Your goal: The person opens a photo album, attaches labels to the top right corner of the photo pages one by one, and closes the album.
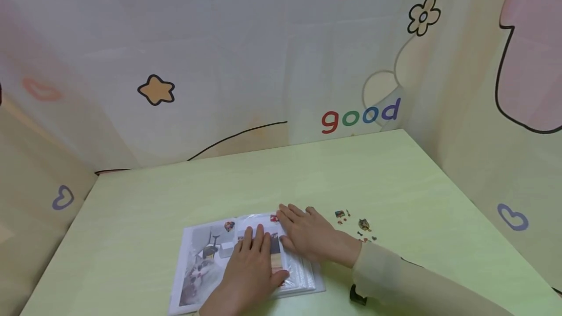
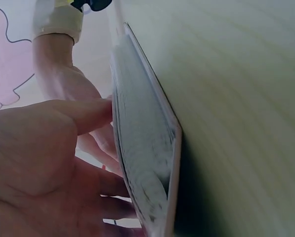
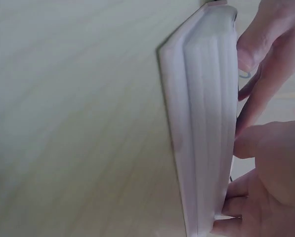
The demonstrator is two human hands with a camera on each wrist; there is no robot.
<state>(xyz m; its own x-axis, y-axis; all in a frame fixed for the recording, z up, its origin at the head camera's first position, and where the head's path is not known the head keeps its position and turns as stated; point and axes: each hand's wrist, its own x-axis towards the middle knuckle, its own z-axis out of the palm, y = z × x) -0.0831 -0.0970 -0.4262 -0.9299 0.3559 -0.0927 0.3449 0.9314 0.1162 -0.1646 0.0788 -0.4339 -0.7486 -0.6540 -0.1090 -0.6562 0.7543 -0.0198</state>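
Note:
A photo album [image 1: 303, 277] with clear plastic sleeves lies spread on the table, its page edges [image 2: 137, 108] seen side-on in the left wrist view. The left-hand page bears a cat photo [image 1: 197, 277] and a small sticker [image 1: 229, 226] near its top. My left hand [image 1: 250, 269] rests palm down on the album's middle, fingers straight and thumb out to the right. On the upper right of the right-hand page my right hand [image 1: 309, 233] lies flat, fingers extended beside a red sticker [image 1: 274, 218]. Both palms hide part of a photo [image 1: 275, 252] on that page.
Right of the album several small stickers [image 1: 363, 224] lie on the pale table [image 1: 175, 194]. A small dark object [image 1: 357, 295] sits below the right sleeve [image 1: 395, 269]. Printed curtains [image 1: 263, 62] stand behind and at both sides of the table.

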